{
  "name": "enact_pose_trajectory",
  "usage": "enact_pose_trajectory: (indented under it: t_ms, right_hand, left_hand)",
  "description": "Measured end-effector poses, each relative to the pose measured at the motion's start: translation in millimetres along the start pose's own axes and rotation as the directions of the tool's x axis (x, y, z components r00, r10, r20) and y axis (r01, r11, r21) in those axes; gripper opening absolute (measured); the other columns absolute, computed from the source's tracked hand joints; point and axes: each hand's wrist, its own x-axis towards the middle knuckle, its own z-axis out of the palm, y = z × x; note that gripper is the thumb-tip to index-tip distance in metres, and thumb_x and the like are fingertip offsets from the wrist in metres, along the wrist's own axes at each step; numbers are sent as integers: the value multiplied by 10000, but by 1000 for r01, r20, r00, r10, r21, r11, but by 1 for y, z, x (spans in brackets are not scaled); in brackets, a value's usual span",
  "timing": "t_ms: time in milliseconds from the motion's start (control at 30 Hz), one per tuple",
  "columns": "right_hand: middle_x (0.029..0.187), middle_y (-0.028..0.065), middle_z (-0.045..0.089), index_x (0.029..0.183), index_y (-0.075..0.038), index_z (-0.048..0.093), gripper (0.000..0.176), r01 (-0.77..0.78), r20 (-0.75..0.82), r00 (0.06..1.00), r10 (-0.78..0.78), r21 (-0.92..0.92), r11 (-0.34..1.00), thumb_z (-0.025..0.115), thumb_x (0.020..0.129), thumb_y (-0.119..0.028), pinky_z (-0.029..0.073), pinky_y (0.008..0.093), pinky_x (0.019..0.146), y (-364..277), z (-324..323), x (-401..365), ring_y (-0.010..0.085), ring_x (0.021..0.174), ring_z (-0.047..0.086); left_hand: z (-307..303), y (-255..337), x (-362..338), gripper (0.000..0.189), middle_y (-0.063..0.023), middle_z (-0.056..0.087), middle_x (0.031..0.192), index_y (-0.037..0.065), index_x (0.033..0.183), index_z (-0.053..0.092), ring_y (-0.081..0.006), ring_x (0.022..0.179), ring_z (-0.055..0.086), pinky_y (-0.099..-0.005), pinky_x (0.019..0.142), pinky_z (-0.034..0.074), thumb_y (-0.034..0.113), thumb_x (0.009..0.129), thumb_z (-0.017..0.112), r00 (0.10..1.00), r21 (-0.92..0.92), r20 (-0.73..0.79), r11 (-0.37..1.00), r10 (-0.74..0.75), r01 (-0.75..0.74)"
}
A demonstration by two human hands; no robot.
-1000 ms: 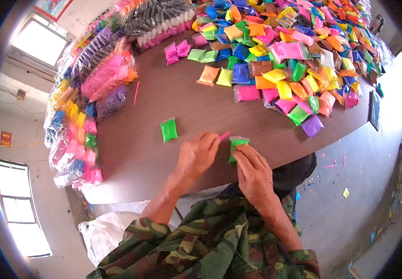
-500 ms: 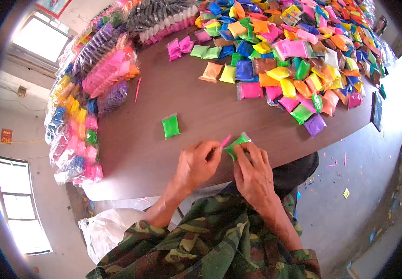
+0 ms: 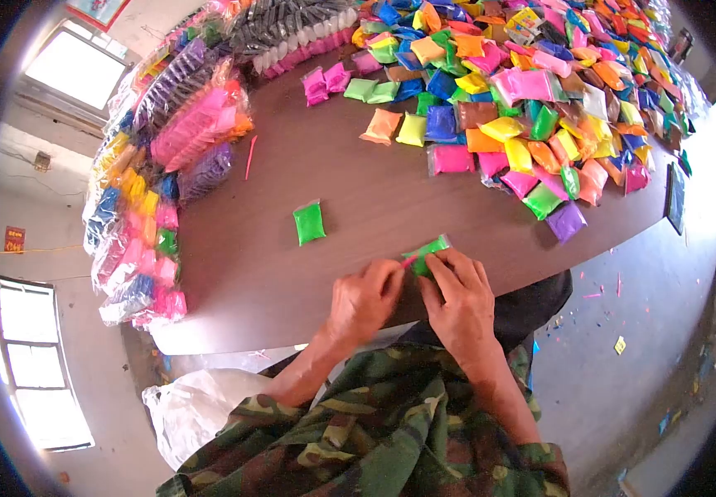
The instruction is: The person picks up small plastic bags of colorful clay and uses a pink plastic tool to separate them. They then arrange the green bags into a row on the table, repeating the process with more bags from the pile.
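Surface: a brown surface [image 3: 234,273] in a pale-walled room, with windows at the left.
Left grip: the left grip [image 3: 365,300] is closed, its fingertips pinching a thin pink stick [image 3: 408,260] that points at the packet.
Right grip: the right grip [image 3: 459,300] is closed on a small green packet [image 3: 431,248], held tilted just over the near edge of the surface.
Between: the two grips meet at the packet, fingertips close together.
Near: a second green packet [image 3: 309,222] lies flat, up and left of the left grip and apart from it.
Farther: a heap of coloured packets [image 3: 524,108] covers the far right.
Left edge: bagged bundles [image 3: 184,132] are stacked in a row, with a loose pink stick [image 3: 249,157] beside them.
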Motion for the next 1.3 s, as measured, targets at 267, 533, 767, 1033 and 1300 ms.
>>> enact_pose_trajectory:
  t_ms: [267,533,767,1033,1300]
  right_hand:
    - [1224,85,708,1217,-72,758,338,-48,32,998,47,20,999,840,893,-122,592,465,891,1,-2,5,358,1060,688]
    - [1194,88,717,1186,-73,772,290,-27,2,1000,27,21,999,825,902,-100,593,455,883,3,0,3,350,1042,696]
    - [1200,105,722,1168,-61,773,281,21,-46,999,-21,-6,1000,834,896,-99,594,456,886,2,3,0,353,1049,703]
    - [1178,87,734,1170,-76,786,296,-32,-56,998,33,16,999,855,884,-108,595,451,880,5,6,2,341,1031,712]
    - [1141,99,754,1133,-51,800,267,-59,-44,997,62,52,997,856,874,-79,593,450,865,6,4,7,343,1004,727]
  left_hand:
    - [-5,9,-4,134,-167,781,916,64,1062,757,-375,789,792,-424,662,618,44,945,818,999,-44,30,999,30,-29]
    - [-22,10,32,86,-170,777,940,65,1041,777,-388,811,775,-447,672,603,113,973,796,998,6,46,999,-37,37]
    - [-14,-6,52,82,-171,766,929,53,1013,780,-385,818,761,-450,697,592,87,940,799,985,19,172,999,23,-27]
    - [-15,13,24,94,-186,764,895,41,1046,745,-353,803,781,-426,671,589,115,1002,783,991,-116,115,990,-64,77]
    - [-6,3,-4,113,-189,773,899,52,1079,726,-362,802,800,-434,678,607,119,1013,789,974,-125,58,966,-221,227]
